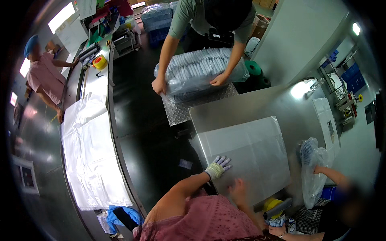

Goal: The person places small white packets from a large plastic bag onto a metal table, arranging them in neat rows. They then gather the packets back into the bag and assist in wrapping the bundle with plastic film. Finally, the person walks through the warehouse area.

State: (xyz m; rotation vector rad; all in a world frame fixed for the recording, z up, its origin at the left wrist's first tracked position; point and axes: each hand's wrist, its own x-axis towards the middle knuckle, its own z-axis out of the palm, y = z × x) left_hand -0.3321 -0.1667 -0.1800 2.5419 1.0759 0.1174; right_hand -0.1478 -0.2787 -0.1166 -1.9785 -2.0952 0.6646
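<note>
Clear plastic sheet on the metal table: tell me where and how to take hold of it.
Best guess: pinch the plastic sheet by its left edge, coming from the left, gripping above and below: it appears to droop past the metal table there, while the rest lies flat.

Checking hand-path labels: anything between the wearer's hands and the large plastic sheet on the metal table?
Nothing visible. The gloved left hand is at the left side of the plastic sheet; the blurred right hand is over its lower part, contact unclear.
</note>
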